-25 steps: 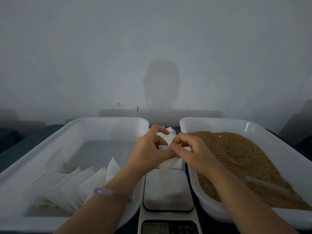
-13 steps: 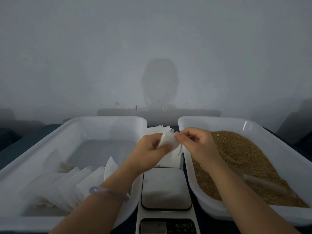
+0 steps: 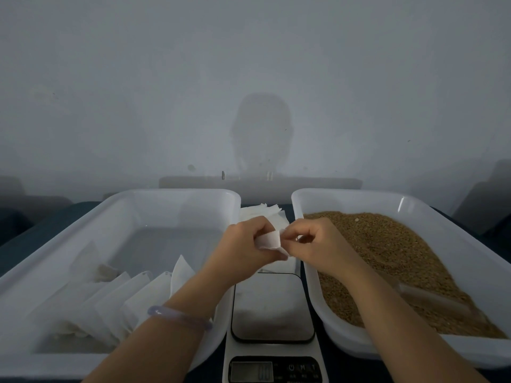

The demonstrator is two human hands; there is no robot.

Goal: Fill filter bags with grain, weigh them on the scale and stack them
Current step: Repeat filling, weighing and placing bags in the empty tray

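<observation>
Opening an empty filter bag [image 3: 269, 240] looks to be the step in hand: the small white bag is held in the air just beyond the far edge of the scale [image 3: 272, 305], between the two tubs. The left hand [image 3: 243, 252] has a closed grip on it, thumb and curled fingers pinching its left side, and the right hand [image 3: 318, 244] pinches the right edge the same way, as if to part the mouth. Just behind the hands a loose pile of empty bags [image 3: 265, 212] lies on the dark desk [image 3: 49, 219]. To the right, grain [image 3: 387, 250] fills the right tub [image 3: 345, 194], with a pale scoop [image 3: 434, 298] half buried in it beside the right forearm. In the left tub [image 3: 166, 193] the filled bags [image 3: 124, 299] lean in a row at the near end. The next move, I judge, calls for the right hand to let go and take the scoop while the left holds the mouth wide; so thin a bag may flop shut.
</observation>
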